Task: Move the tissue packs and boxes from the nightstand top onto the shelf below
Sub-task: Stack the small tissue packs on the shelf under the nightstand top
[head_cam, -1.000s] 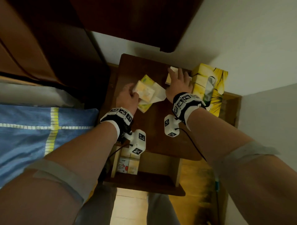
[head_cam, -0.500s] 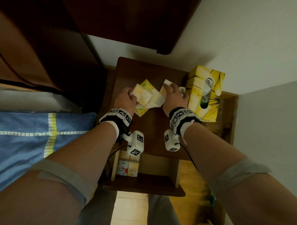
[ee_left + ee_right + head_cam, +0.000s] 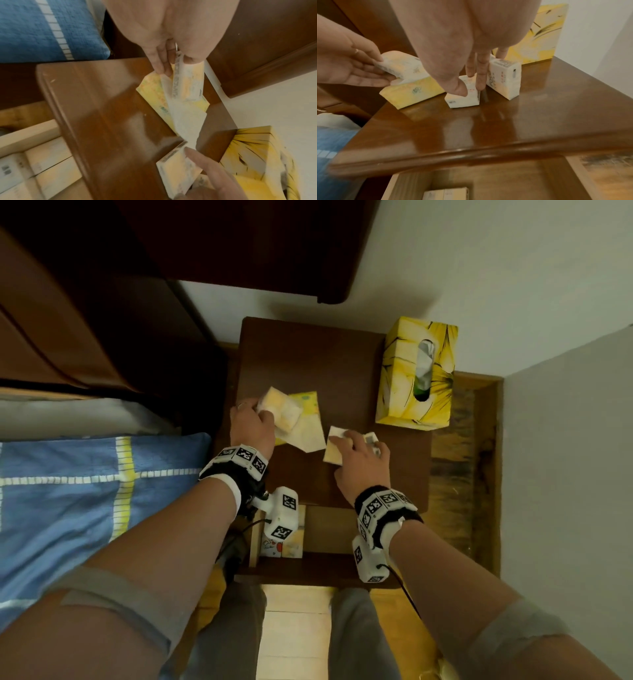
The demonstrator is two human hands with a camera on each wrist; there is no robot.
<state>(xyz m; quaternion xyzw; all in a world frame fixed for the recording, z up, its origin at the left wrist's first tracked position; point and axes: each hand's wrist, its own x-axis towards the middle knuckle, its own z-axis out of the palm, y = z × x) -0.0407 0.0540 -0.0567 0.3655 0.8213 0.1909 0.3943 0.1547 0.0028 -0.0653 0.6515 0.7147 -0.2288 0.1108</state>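
Our left hand (image 3: 251, 424) fingers (image 3: 368, 75) pinch one tissue pack (image 3: 279, 409); right hand (image 3: 361, 463) fingers (image 3: 481, 70) grip another pack (image 3: 464, 93) on the tabletop (image 3: 308, 354).

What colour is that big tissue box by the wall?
The tissue box is yellow with black brush-like streaks, clearest in the head view.

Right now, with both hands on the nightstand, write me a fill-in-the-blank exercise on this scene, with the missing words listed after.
1. The left hand pinches a small tissue pack above a larger flat ____ pack.
2. The right hand holds a small pack that rests on the ____ top.
3. The tall yellow tissue box stands nearest the person's ____ hand.
4. Some packs already sit on the ____ below.

Missing words: yellow; nightstand; right; shelf
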